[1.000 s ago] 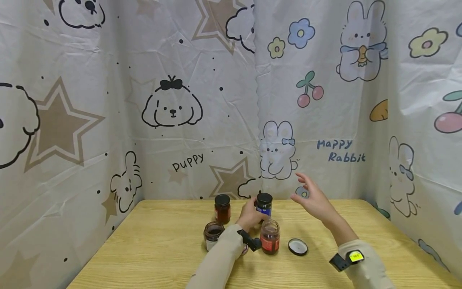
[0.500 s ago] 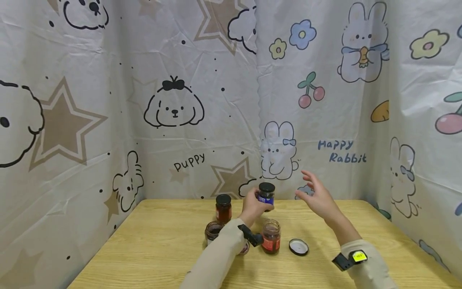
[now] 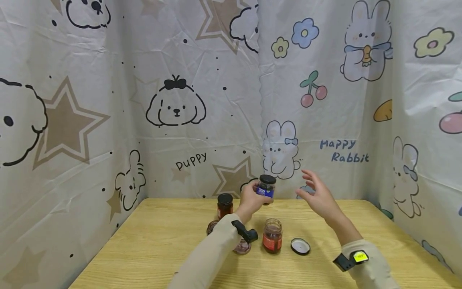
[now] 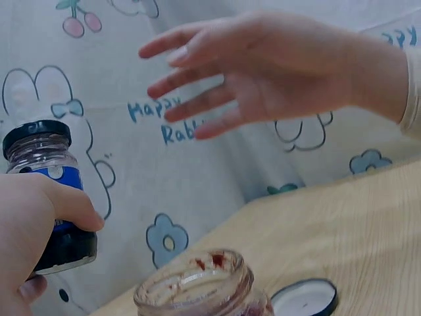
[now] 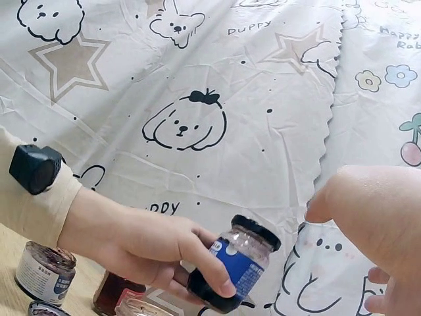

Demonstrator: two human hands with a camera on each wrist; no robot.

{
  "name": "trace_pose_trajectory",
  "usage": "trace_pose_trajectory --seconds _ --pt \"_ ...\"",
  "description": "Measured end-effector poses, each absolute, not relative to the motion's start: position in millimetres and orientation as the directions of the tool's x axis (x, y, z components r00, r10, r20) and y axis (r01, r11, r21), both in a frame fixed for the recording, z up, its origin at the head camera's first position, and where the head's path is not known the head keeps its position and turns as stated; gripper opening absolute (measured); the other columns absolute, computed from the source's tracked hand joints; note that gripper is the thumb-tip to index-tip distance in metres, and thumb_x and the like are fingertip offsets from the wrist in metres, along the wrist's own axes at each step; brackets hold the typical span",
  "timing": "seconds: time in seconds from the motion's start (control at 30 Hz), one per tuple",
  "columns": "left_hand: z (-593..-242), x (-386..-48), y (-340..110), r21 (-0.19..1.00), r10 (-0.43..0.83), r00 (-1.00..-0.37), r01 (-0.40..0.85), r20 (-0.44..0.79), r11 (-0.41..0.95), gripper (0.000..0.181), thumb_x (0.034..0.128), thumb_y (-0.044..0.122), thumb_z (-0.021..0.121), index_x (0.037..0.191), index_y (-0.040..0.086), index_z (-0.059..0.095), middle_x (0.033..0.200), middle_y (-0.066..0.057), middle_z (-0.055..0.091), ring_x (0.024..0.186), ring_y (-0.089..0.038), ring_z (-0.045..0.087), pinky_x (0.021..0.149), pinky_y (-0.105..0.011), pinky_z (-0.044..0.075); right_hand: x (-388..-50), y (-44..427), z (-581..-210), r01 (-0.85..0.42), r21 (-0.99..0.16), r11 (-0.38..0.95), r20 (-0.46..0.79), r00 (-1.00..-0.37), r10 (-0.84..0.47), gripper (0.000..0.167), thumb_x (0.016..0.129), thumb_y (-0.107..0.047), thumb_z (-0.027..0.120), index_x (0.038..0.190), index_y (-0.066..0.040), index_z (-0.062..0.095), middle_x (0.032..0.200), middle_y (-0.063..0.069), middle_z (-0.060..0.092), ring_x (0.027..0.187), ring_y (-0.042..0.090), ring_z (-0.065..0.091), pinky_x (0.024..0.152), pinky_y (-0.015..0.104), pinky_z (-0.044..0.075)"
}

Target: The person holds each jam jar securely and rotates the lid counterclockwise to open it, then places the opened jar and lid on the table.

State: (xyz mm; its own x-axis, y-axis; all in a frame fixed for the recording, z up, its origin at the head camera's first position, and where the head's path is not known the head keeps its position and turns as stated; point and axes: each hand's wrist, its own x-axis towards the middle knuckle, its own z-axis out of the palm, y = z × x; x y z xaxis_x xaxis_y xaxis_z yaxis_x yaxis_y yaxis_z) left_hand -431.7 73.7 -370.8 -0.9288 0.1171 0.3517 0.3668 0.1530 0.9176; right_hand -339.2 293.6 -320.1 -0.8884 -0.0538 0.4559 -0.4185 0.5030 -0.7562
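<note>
My left hand (image 3: 250,200) grips a small glass jar (image 3: 266,192) with a blue label and a black lid, raised above the table. Its contents look dark, and in the right wrist view the jar tilts. To the right, my right hand (image 3: 319,200) hovers in the air with its fingers spread and loosely bent, holding nothing. Below stands an uncapped glass jar (image 3: 272,240) with a red label; red smears mark its inside in the left wrist view. Beside it a black-rimmed lid (image 3: 300,246) lies with its white inside up.
A capped dark red jar (image 3: 225,205) stands behind my left forearm. An uncapped jar with a white label (image 5: 41,275) is mostly hidden by the sleeve in the head view. A stained lid (image 3: 242,247) lies near it on the wooden table (image 3: 144,249). Printed curtains surround the table.
My left hand has lifted the blue-labelled jar up from the table. My right hand has shifted slightly to the right and stays in the air.
</note>
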Motion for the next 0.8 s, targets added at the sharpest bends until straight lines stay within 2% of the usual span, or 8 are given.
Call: trace_pose_trajectory --seconds 0.13,0.3,0.6,0.8 --pt "-361.8 -425.4 67.9 0.929 0.14 -0.936 0.342 0.324 0.137 0.063 0.0688 0.005 0.094 0.125 0.008 0.066 0.102 -0.004 0.064 0.094 -0.021 0.064 0.081 -0.038 0.058 -338.1 288.3 -320.2 -0.443 -0.746 0.497 0.472 -0.878 -0.075 0.074 0.104 -0.02 0.066 0.163 -0.008 0.023 0.161 0.028 0.026 0.146 0.054 0.024 0.112 0.067 0.03" --pt "-350.6 -415.1 59.9 0.922 0.192 -0.929 0.348 0.316 0.17 0.059 0.0697 0.008 0.095 0.121 0.01 0.066 0.104 -0.003 0.065 0.094 -0.02 0.064 0.082 -0.04 0.056 -334.5 280.2 -318.5 -0.462 -0.721 0.516 0.489 -0.867 -0.093 0.07 0.104 -0.021 0.065 0.161 -0.006 0.028 0.161 0.026 0.029 0.145 0.054 0.025 0.113 0.068 0.026" --pt "-333.4 -395.3 42.8 0.896 0.255 -0.887 0.425 0.384 0.131 0.058 0.0678 0.007 0.094 0.119 0.01 0.067 0.104 -0.005 0.065 0.092 -0.02 0.064 0.076 -0.037 0.058 -329.1 268.0 -315.3 -0.517 -0.708 0.482 0.52 -0.843 -0.14 0.064 0.106 -0.028 0.062 0.159 -0.006 0.034 0.163 0.021 0.03 0.145 0.051 0.03 0.113 0.067 0.027" --pt "-326.4 -380.4 27.1 0.884 0.281 -0.863 0.46 0.421 0.089 0.056 0.069 0.007 0.092 0.119 0.01 0.067 0.104 -0.007 0.064 0.092 -0.022 0.064 0.075 -0.037 0.058 -323.0 255.3 -312.9 -0.55 -0.718 0.426 0.528 -0.83 -0.182 0.058 0.108 -0.023 0.059 0.159 -0.006 0.035 0.162 0.021 0.032 0.145 0.05 0.031 0.112 0.068 0.028"
